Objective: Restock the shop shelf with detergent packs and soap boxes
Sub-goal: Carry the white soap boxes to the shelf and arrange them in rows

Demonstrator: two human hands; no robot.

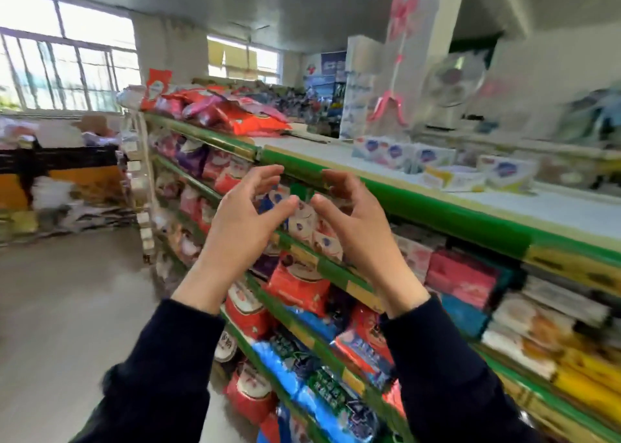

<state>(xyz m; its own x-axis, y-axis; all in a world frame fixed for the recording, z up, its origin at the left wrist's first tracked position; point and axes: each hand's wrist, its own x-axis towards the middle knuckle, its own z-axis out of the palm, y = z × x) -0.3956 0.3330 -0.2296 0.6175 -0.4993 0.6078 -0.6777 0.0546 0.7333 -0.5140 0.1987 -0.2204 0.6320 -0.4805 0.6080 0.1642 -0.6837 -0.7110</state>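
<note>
Detergent packs (248, 119) sit heaped on the top shelf (420, 204) at my eleven o'clock, long sides running along the edge; soap boxes (447, 168) lie at one o'clock, well apart from them. I've got my left hand (242, 217) and right hand (356, 227) up in front of the shelf lip, fingers loosely curled, gripping nothing. I judge the right hand nearer the boxes, the left nearer the packs.
</note>
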